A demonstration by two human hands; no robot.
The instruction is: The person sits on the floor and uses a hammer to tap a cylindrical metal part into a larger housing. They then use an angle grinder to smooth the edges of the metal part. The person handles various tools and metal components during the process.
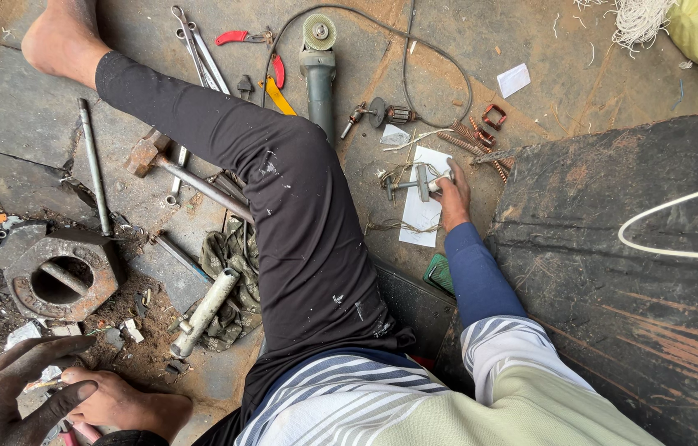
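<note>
A small metal shaft (411,183) lay on a white paper (423,211) on the stone floor, ahead of the person's bent leg. The right hand (453,196) touched the shaft's right end, fingers curled on it; whether they pinched it could not be told. Copper coils (473,140) lay just beyond the hand, with a rotor (388,112) and a grinder (318,70) further out. The left hand (2,396) was well apart at the lower left, fingers spread, near the person's foot (130,405) and a heavy nut (60,272). A hammer (175,169) and pliers (254,49) lay across the leg.
</note>
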